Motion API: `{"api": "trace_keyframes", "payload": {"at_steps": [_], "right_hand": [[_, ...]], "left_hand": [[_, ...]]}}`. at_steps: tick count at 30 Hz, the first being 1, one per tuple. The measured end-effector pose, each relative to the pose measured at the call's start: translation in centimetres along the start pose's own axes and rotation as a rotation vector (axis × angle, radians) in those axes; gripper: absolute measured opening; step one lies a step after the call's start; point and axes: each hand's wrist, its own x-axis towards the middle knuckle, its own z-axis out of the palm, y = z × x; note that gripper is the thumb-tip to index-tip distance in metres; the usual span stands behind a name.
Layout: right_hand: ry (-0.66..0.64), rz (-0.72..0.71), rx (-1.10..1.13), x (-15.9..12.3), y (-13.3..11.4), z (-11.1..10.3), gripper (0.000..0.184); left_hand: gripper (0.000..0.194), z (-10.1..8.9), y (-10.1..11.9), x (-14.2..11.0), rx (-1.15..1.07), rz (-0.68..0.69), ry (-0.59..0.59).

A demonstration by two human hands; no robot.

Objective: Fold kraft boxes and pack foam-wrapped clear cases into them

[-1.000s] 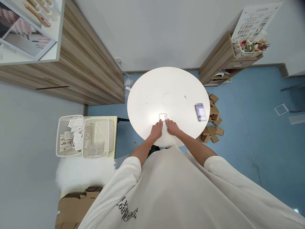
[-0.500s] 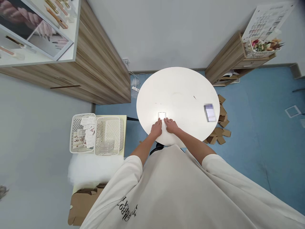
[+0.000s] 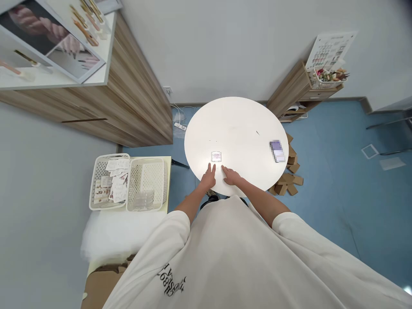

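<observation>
A small clear square box [image 3: 216,156] lies on the round white table [image 3: 238,124], near its front edge. My left hand [image 3: 208,177] rests flat on the table just below the box, fingers stretched out and apart from it. Beside it my right hand [image 3: 231,176] also lies flat with fingers extended, close to the box but not touching it. Neither hand holds anything.
A blurred purple and white item [image 3: 277,151] sits at the table's right edge. Brown cardboard boxes [image 3: 289,180] lie on the blue floor beyond. Two white baskets [image 3: 128,183] with cards and clear lids stand at left, near a wooden cabinet [image 3: 128,98]. A shelf unit [image 3: 299,90] stands at back right.
Both hands have drawn back from the small box, which they were touching before. The box now lies free on the table.
</observation>
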Motion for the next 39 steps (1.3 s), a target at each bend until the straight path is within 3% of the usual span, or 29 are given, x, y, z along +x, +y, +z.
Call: {"api": "trace_keyframes", "payload": {"at_steps": [7, 14, 19, 24, 29, 39], "right_hand": [[-0.031, -0.007, -0.022, -3.6, 1.8, 2.6, 0.088], [-0.030, -0.071, -0.111, -8.0, 5.0, 6.6, 0.082], [-0.035, -0.112, -0.140, -10.7, 4.9, 9.3, 0.075], [-0.050, -0.177, -0.205, -12.2, 1.6, 11.6, 0.069], [-0.065, -0.254, -0.246, -12.3, -3.1, 14.5, 0.066], [-0.054, -0.331, -0.163, -12.9, -15.7, 22.3, 0.056]], "left_hand": [[0.084, 3.3, 1.5, -4.7, 0.006, -0.110, -0.006], [0.077, 8.8, 5.1, -11.3, -0.080, -0.215, 0.003], [0.076, 12.5, 6.1, -16.8, -0.121, -0.245, 0.055], [0.074, 14.2, 4.8, -22.1, -0.114, -0.318, 0.147], [0.070, 14.8, 1.9, -27.0, -0.144, -0.404, 0.180], [0.060, 17.4, -7.9, -36.7, -0.091, -0.477, 0.288]]}}
